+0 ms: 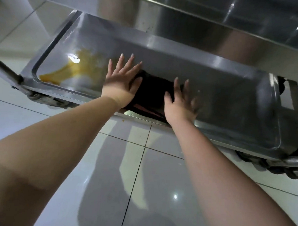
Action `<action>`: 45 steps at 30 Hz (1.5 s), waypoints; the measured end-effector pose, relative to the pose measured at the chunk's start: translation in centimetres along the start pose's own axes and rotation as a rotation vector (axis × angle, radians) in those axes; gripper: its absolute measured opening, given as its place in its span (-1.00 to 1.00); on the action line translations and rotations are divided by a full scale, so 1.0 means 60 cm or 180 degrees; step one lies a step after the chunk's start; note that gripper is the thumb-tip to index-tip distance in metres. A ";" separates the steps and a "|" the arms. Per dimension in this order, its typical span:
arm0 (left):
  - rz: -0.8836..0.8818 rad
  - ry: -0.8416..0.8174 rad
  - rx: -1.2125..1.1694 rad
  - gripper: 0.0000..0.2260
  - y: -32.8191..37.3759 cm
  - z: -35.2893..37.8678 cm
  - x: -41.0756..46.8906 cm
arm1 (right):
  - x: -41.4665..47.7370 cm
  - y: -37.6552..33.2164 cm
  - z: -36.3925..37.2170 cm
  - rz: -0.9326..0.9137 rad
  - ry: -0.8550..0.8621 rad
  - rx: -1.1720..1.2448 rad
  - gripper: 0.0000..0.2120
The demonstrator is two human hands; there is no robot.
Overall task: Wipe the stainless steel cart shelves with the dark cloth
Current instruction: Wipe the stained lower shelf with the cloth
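The bottom stainless steel shelf (224, 100) of the cart stretches across the middle of the view. A dark cloth (154, 90) lies on it near the front rim, one edge hanging over. My left hand (121, 79) lies flat with spread fingers on the cloth's left side and the shelf. On the cloth's right side, my right hand (179, 102) presses flat, fingers straight and slightly blurred. A yellow-orange smear (74, 69) covers the shelf's left end, left of my left hand.
An upper steel shelf (220, 10) overhangs the bottom one at the top of the view. Cart wheels (44, 99) sit under the left corner, more wheels (270, 165) under the right. Glossy white floor tiles (141, 173) lie below and to the left.
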State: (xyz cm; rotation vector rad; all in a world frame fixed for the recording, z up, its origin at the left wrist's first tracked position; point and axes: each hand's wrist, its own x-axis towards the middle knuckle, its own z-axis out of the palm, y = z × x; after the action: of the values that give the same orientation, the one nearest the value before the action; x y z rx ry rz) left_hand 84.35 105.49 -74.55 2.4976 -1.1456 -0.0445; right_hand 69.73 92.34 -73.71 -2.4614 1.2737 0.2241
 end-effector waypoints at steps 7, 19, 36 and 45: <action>-0.0175 -0.1118 0.0516 -0.43 0.117 0.068 -0.009 | 0.001 0.061 0.027 0.0107 -0.0073 -0.0288 -0.47; -0.0459 -0.0940 0.0822 -0.34 0.035 0.059 0.052 | 0.007 0.062 0.047 -0.0124 -0.0001 -0.0778 -0.51; -0.0477 -0.1313 0.0871 -0.34 -0.009 0.016 -0.059 | 0.004 0.058 0.049 -0.0106 0.0039 -0.0837 -0.49; -0.0586 -0.1027 0.0707 -0.33 -0.023 0.031 0.104 | 0.004 0.058 0.046 -0.0129 0.0088 -0.0757 -0.50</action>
State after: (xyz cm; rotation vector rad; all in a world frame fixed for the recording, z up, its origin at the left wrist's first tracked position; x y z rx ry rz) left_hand 89.13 101.10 -75.96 2.8650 -1.0845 -0.4048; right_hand 67.12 91.37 -77.15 -2.6952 1.2721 0.3505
